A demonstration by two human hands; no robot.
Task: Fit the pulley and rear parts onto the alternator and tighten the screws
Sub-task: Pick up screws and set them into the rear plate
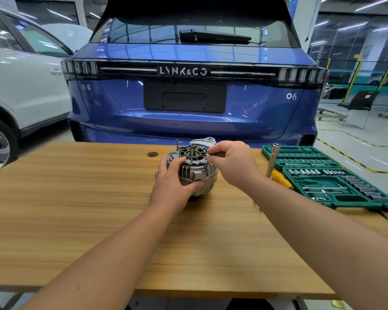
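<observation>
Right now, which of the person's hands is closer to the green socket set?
The right. The right hand is above the alternator's right edge, on the side toward the green socket set. The left hand grips the alternator's left side, farther from the set.

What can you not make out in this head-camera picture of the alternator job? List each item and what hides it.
- Head view: what the right hand pinches, hidden by its fingers.
- The alternator underside, covered by the left hand and its own body.
- Socket sizes in the green tool case, too small.
- Case latch, partly cut off by the right edge.
</observation>
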